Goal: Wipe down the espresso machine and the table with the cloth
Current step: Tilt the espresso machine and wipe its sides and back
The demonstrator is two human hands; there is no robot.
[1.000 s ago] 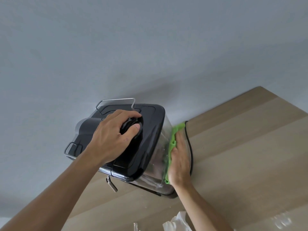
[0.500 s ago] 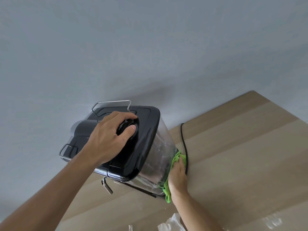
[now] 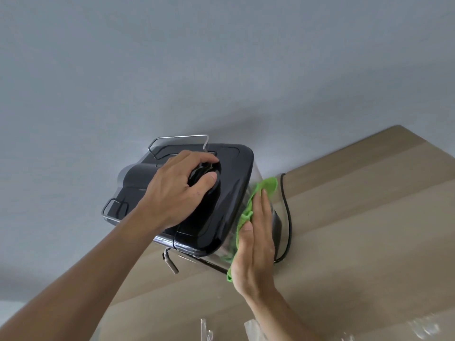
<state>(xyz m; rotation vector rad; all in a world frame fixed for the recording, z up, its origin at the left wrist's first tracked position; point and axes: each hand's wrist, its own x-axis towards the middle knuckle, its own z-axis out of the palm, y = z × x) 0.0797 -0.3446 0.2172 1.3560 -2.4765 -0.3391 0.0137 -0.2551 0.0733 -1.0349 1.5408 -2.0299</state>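
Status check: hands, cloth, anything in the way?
Left hand grips knob atop machine. Right hand flat, pressing cloth on machine's side. Cable on table, close beside wiping hand.

We log the espresso machine [image 3: 231, 173] top as glossy black plastic, smooth and reflective. Its knob [image 3: 204, 172] is black plastic too. The wire rail [image 3: 177, 137] on the far edge and the steam wand [image 3: 171, 264] on the near side are bright bare metal. The machine's right side panel is mirror-shiny. Cloth [image 3: 267, 187]: green, fuzzy fabric. Desk [image 3: 369, 217]: pale wood grain, matt. Cable [image 3: 286, 205]: black, smooth sheath. Wall [image 3: 172, 57]: matt grey.
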